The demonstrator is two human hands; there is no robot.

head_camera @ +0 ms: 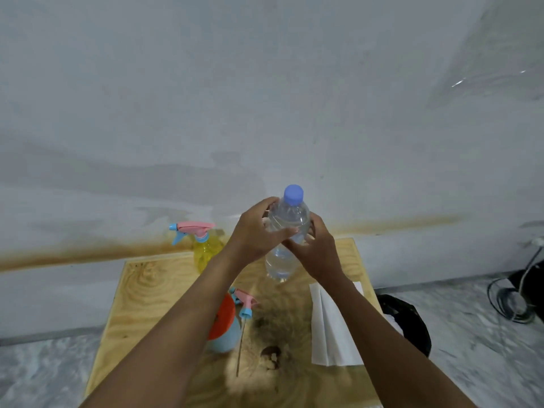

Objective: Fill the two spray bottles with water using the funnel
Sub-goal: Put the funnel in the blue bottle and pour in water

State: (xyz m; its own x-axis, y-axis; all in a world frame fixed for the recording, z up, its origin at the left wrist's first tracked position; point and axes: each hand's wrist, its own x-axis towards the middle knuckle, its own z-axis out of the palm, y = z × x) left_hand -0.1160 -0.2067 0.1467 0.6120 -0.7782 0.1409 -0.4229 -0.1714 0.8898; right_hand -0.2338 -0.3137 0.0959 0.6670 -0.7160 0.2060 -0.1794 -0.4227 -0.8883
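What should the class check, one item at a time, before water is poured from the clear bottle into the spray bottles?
1. Grip on the water bottle: left hand and right hand both hold it, roughly upright. Ok.
2. Cap removed: the blue cap is on. Not ok.
3. Funnel placed: the orange funnel sits on the blue spray bottle, partly hidden by a forearm. Ok.
4. That bottle's spray head off: it lies on the table beside it. Ok.
5. Yellow spray bottle opened: its trigger head is on. Not ok.
6. Paper towel ready for spills: on the table's right side. Ok.
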